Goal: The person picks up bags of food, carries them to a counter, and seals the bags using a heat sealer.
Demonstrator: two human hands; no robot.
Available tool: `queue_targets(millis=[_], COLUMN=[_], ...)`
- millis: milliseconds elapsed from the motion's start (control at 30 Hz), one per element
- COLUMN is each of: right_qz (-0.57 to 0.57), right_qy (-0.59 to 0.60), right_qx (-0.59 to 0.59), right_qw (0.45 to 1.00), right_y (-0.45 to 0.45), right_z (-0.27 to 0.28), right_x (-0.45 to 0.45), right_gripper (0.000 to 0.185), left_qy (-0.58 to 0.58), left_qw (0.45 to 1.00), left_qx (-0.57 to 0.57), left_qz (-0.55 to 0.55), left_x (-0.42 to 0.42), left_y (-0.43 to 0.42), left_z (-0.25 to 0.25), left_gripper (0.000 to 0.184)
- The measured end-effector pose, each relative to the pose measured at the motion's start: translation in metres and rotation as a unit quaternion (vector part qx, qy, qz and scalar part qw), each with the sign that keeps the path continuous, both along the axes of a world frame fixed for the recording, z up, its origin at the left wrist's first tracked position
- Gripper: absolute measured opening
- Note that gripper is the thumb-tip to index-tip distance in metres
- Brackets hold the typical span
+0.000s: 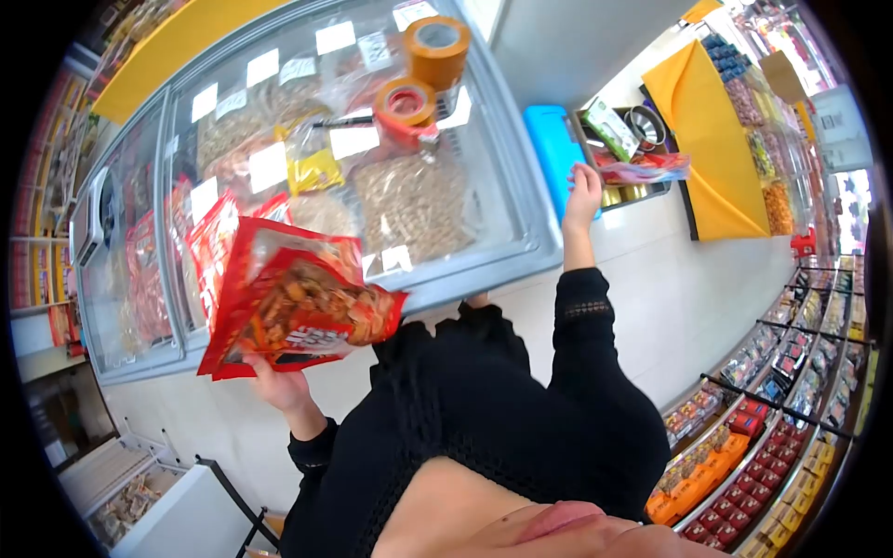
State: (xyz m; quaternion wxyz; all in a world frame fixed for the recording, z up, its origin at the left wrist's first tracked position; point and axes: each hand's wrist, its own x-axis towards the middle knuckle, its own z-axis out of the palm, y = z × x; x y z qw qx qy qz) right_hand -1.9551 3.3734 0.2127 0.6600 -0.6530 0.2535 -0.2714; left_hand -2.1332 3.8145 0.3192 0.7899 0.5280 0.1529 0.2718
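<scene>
My left hand (277, 381) is closed on the lower edge of a red snack bag (298, 307), which has a picture of brown food on its front. The bag is in front of the freezer's near edge, and more red edges show behind it. My right hand (583, 193) is stretched out to the right, its fingers curled at the near end of a flat red packet (646, 168). That packet lies across a box (609, 197) with a blue lid or side panel (549, 153). Inside the box are a green-and-white carton (609, 128) and a roll of tape (645, 123).
A glass-topped chest freezer (502, 186) holds bagged food. Tape rolls (437, 51), a yellow packet (314, 172) and a pen lie on its glass. A yellow-draped stand (707, 139) is at right, with curved snack shelves (744, 465) behind me.
</scene>
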Motion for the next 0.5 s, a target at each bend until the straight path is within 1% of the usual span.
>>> queue_targets(millis=[33, 67, 100, 133, 167, 200, 233, 267, 333, 367, 400, 467, 500], right_qz=[0.020, 0.040, 0.073, 0.109, 0.121, 0.142, 0.159, 0.169, 0.184, 0.164, 0.154, 0.128, 0.135], right_qy=[0.040, 0.081, 0.162, 0.238, 0.235, 0.304, 0.367, 0.363, 0.384, 0.372, 0.399, 0.383, 0.385], right_qx=[-0.060, -0.117, -0.211, -0.302, -0.298, -0.355, -0.411, -0.408, -0.468, -0.487, -0.498, -0.527, -0.525], right_qw=[0.997, 0.989, 0.961, 0.917, 0.917, 0.873, 0.819, 0.821, 0.774, 0.773, 0.754, 0.748, 0.747], right_y=[-0.029, -0.057, -0.085, -0.104, -0.110, -0.109, -0.105, -0.105, -0.101, -0.100, -0.090, -0.086, -0.092], right_z=[-0.019, -0.049, -0.097, -0.138, -0.160, -0.181, -0.192, -0.202, -0.209, -0.219, -0.203, -0.213, -0.219], right_x=[0.007, 0.015, 0.022, 0.033, 0.040, 0.043, 0.050, 0.057, 0.062, 0.064, 0.066, 0.065, 0.067], right_gripper=[0.017, 0.021, 0.031, 0.043, 0.043, 0.057, 0.071, 0.071, 0.088, 0.093, 0.094, 0.090, 0.090], left_qy=[0.006, 0.004, 0.021, 0.037, 0.052, 0.055, 0.055, 0.055, 0.062, 0.068, 0.080, 0.107, 0.113], left_qw=[1.000, 1.000, 0.998, 0.996, 0.995, 0.994, 0.994, 0.994, 0.993, 0.993, 0.992, 0.992, 0.991], left_qx=[0.001, 0.003, -0.014, -0.030, -0.037, -0.033, -0.022, -0.013, -0.004, -0.004, 0.028, 0.026, 0.029], left_qz=[-0.022, -0.021, -0.050, -0.074, -0.083, -0.087, -0.090, -0.097, -0.098, -0.100, -0.090, -0.067, -0.063], left_x=[0.010, 0.022, 0.033, 0.044, 0.053, 0.060, 0.066, 0.074, 0.075, 0.071, 0.069, 0.065, 0.066], left_y=[-0.014, -0.035, -0.058, -0.079, -0.098, -0.115, -0.133, -0.149, -0.166, -0.175, -0.180, -0.185, -0.190], left_z=[-0.009, -0.008, -0.008, -0.009, -0.011, -0.017, -0.019, -0.020, -0.024, -0.026, -0.025, -0.024, -0.023], left_gripper=[0.052, 0.052, 0.051, 0.051, 0.051, 0.050, 0.050, 0.050, 0.050, 0.049, 0.049, 0.048, 0.048])
